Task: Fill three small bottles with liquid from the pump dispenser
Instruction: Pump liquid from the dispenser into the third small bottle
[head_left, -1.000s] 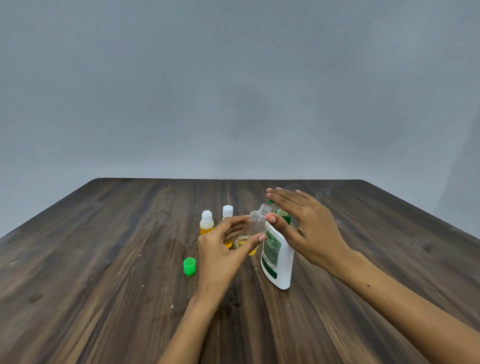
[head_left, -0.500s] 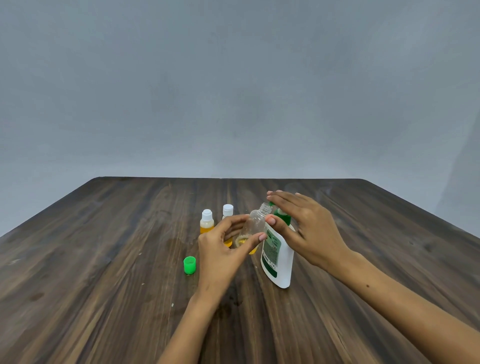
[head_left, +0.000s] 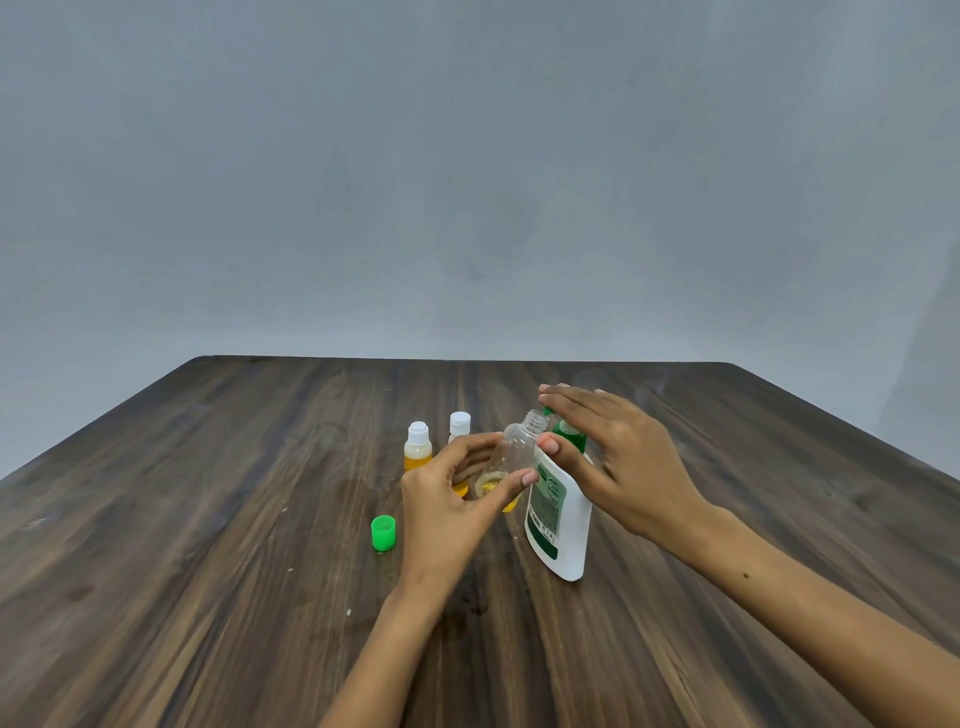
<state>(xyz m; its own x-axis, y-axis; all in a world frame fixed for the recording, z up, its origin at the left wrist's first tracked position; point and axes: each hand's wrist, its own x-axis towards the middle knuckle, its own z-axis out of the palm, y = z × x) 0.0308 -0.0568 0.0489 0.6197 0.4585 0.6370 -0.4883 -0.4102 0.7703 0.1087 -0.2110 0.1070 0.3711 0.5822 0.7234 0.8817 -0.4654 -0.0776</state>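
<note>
My left hand (head_left: 452, 499) grips a small clear bottle (head_left: 514, 452), uncapped and tilted, with a little yellow liquid at its bottom. Its open neck sits right by the green pump head (head_left: 569, 434) of the white dispenser (head_left: 563, 514). My right hand (head_left: 618, 457) rests on top of the pump with straight fingers, thumb against the dispenser's shoulder. Two small white-capped bottles holding yellow liquid stand behind: one (head_left: 418, 447) at left, the other (head_left: 460, 426) partly hidden by my left hand.
A loose green cap (head_left: 383, 532) lies on the dark wooden table (head_left: 208, 519), left of my left hand. A plain grey wall rises behind the table's far edge.
Almost nothing has moved; both hands keep their hold, and my right hand stays on the pump head with only a slight shift.
</note>
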